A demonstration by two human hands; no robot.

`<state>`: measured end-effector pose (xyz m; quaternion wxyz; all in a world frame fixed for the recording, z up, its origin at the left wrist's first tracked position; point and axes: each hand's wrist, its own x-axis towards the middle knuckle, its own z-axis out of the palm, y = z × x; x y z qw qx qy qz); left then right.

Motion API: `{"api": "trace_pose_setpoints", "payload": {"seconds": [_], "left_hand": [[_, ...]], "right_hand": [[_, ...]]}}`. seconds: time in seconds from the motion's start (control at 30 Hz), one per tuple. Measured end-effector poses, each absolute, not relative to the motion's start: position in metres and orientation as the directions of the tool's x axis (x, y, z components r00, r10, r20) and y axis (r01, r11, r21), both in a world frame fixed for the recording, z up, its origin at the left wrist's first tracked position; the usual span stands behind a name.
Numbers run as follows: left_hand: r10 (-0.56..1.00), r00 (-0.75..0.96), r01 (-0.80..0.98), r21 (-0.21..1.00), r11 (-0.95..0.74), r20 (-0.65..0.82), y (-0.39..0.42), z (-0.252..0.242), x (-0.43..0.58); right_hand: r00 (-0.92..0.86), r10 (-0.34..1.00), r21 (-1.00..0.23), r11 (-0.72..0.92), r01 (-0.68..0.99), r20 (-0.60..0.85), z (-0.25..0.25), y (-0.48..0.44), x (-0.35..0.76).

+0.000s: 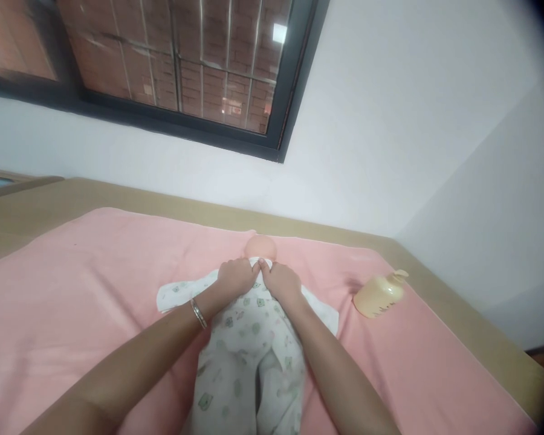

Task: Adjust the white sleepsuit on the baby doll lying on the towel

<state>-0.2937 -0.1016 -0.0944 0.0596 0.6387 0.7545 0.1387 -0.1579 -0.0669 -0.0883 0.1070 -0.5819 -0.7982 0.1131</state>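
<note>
A white patterned baby garment (249, 326) with long sleeves and legs lies spread over a doll (260, 245), whose rounded head shows above the neckline. My left hand (238, 277) pinches the garment's collar on the left side, a bracelet on its wrist. On the other side of the collar, my right hand (281, 281) grips the cloth too, and the two thumbs nearly meet at the middle. The sleeves stretch out to both sides beneath my hands. Most of the doll's body is hidden under the cloth.
A pale yellow pump bottle (379, 296) stands to the right on a pink sheet (95, 290). The sheet covers a tan surface (208, 208) that meets a white wall (367, 121). A dark-framed window (185, 124) with bars is above.
</note>
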Motion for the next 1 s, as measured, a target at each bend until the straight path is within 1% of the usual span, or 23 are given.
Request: {"api": "trace_pose_setpoints", "payload": {"seconds": [0.3, 0.47, 0.73, 0.87, 0.93, 1.0], "left_hand": [[0.984, -0.171, 0.939, 0.312, 0.146, 0.056, -0.103, -0.092, -0.294], [0.986, -0.156, 0.934, 0.335, 0.127, 0.059, -0.103, -0.093, -0.296], [0.987, -0.151, 0.942, 0.31, 0.127, 0.055, -0.104, -0.093, -0.296], [0.985, -0.163, 0.939, 0.316, 0.137, 0.058, -0.106, -0.085, -0.296], [0.976, -0.192, 0.95, 0.271, 0.157, 0.106, -0.112, -0.077, -0.292], [0.955, -0.194, 0.971, 0.186, 0.153, 0.226, -0.123, -0.07, -0.282]], "right_hand": [[-0.29, 0.957, -0.288, 0.281, 0.916, 0.012, -0.085, -0.07, -0.159], [-0.289, 0.957, -0.299, 0.284, 0.911, 0.03, -0.087, -0.07, -0.159], [-0.291, 0.956, -0.314, 0.289, 0.904, 0.043, -0.088, -0.069, -0.158], [-0.29, 0.955, -0.311, 0.294, 0.904, 0.061, -0.089, -0.069, -0.157], [-0.313, 0.948, -0.296, 0.318, 0.901, 0.066, -0.084, -0.069, -0.155], [-0.35, 0.93, -0.283, 0.368, 0.886, 0.115, -0.075, -0.069, -0.151]]}}
